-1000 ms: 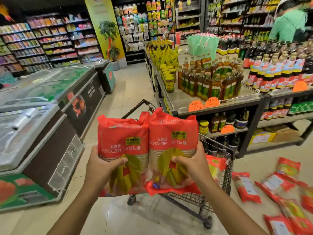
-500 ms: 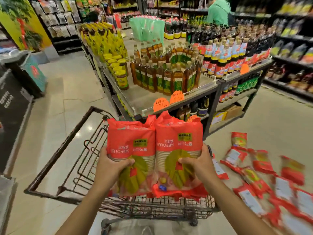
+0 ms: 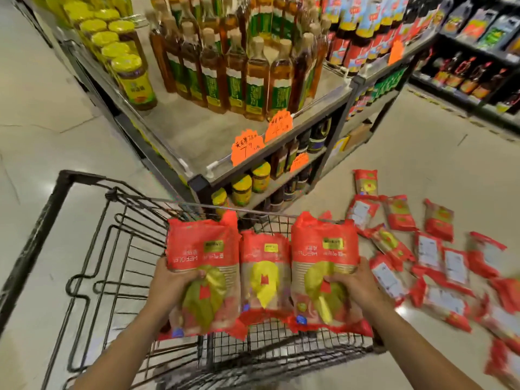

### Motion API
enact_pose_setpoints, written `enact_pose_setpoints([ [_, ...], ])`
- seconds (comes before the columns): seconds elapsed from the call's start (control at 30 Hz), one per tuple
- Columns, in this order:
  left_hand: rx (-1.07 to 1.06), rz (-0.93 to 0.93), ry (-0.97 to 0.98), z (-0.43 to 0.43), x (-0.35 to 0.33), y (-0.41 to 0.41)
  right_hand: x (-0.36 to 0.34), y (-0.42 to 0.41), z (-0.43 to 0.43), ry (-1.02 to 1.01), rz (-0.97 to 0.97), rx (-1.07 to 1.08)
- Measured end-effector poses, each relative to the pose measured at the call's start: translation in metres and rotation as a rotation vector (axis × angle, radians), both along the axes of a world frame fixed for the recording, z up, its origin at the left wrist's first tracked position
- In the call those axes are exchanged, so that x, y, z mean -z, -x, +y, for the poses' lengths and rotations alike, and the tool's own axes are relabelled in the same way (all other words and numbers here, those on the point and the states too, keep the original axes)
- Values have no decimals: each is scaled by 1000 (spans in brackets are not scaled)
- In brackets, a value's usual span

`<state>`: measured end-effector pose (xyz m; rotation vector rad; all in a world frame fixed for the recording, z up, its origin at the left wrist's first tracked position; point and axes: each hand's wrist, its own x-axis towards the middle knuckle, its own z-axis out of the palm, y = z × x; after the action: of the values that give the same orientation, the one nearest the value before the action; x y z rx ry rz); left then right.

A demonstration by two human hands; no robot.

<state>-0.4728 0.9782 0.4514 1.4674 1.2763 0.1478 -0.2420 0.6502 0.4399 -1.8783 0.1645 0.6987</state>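
My left hand (image 3: 168, 285) grips a red packet with a yellow-green picture (image 3: 202, 266) by its left edge. My right hand (image 3: 356, 285) grips a matching red packet (image 3: 323, 257) by its right edge. Between the two a third red packet (image 3: 264, 268) shows, lying lower inside the wire shopping cart (image 3: 118, 243). Both held packets hang upright over the cart's basket, side by side and slightly apart.
Several more red packets (image 3: 427, 257) lie scattered on the floor to the right. A metal shelf unit (image 3: 253, 153) with oil bottles (image 3: 253, 80), yellow-lidded jars (image 3: 132, 77) and orange price tags stands just beyond the cart. Dark bottle shelves line the far right.
The view has tilted down and closer to the cart. My hands have lowered the two packets towards the basket and spread them apart, uncovering a third packet between them.
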Motion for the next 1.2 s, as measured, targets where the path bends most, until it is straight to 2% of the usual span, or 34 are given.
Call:
enact_pose_setpoints([
  [0.1,20,105,-6,25,51,-10,41,-21,5,82,66,8],
  [0.23,-21,155,9,41,79,-33,111,-47,12,157,134,-52],
  [0.43,-39,180,81,52,112,-50,135,-57,21,263,186,-15],
  [0.53,42,232,-33,49,114,-49,140,-57,15,336,157,-55],
  [0.6,153,287,-140,47,109,-46,123,-51,20,456,91,-149],
  [0.73,336,334,-307,44,76,-41,80,-34,44,683,-183,-411],
  [0.83,495,323,-423,41,23,-46,16,-16,88,662,-313,-636],
  [0.97,670,306,-723,35,-66,-52,-81,9,142,582,-661,-810],
  [1.07,684,235,-999,26,-142,-52,-158,33,167,558,-893,-853],
  [1.2,661,153,-1330,8,-240,-42,-247,61,175,582,-1173,-793],
])
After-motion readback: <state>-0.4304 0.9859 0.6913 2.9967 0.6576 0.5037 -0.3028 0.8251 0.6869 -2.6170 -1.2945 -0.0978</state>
